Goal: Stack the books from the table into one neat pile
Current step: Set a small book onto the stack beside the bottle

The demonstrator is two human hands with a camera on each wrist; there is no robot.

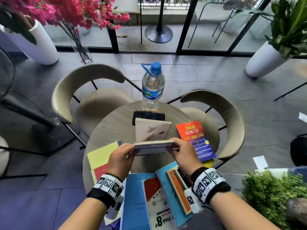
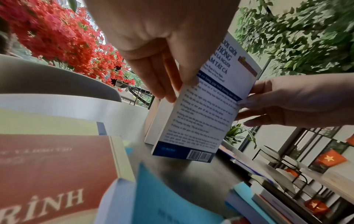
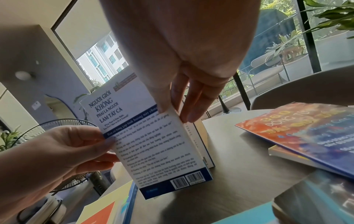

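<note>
A white-and-blue book [image 1: 153, 144] stands upright over the middle of the round table [image 1: 113, 123], barcode end down and close to the tabletop. My left hand [image 1: 127, 151] pinches its left edge and my right hand [image 1: 176, 146] pinches its right edge. Both wrist views show the book's back cover [image 2: 201, 113] [image 3: 153, 144], with the left hand's fingers [image 2: 164, 84] and the right hand's fingers [image 3: 191, 106] on its sides. A cream book [image 1: 152, 130] stands right behind it. Other books lie flat around: a red-and-blue book [image 1: 196, 140], a yellow book [image 1: 103, 155], a light blue book [image 1: 137, 201] and an orange book [image 1: 179, 191].
A water bottle [image 1: 152, 87] and a black phone [image 1: 148, 115] stand at the table's far edge. Two beige chairs [image 1: 86, 90] [image 1: 232, 123] flank the table. A standing fan [image 1: 6, 73] is at the left, and a green plant [image 1: 272, 196] at the near right.
</note>
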